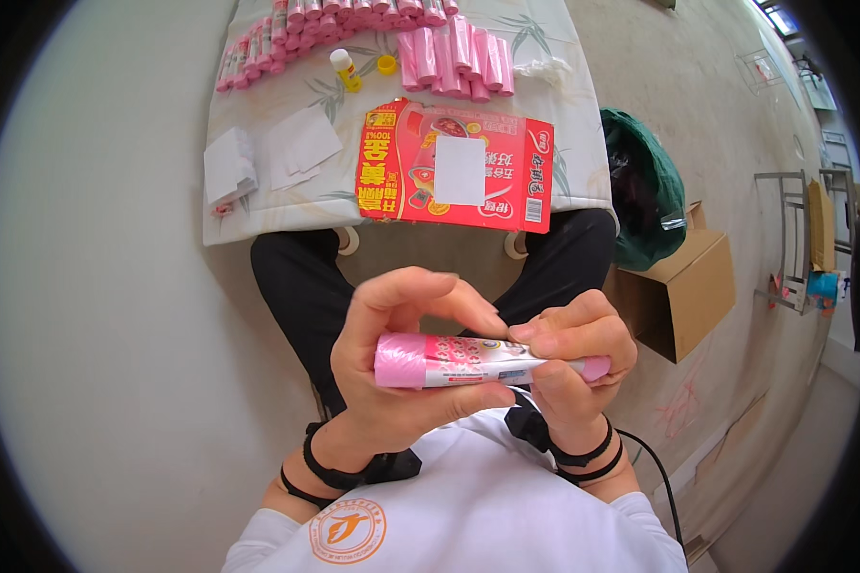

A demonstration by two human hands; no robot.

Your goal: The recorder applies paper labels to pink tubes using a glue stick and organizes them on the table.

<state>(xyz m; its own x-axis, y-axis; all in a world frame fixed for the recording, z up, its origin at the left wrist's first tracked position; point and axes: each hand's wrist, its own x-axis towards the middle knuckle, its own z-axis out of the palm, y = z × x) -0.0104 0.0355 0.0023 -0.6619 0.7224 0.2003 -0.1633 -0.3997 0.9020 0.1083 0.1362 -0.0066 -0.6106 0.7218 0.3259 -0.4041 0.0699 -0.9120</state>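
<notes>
Above my lap, both hands hold a pink roll of plastic bags with a printed paper label round its middle. My left hand curves about the roll's left end, thumb below and index finger reaching over to the label's top edge. My right hand pinches the label and the right end between thumb and fingers. On the table in front of me lies a flat red cardboard piece with a white paper slip on it. A glue stick stands uncapped beside its yellow cap.
Pink rolls without labels and a heap of labelled rolls fill the table's far side. Stacks of paper slips lie at its left. On the floor at right are a green bag and an open cardboard box.
</notes>
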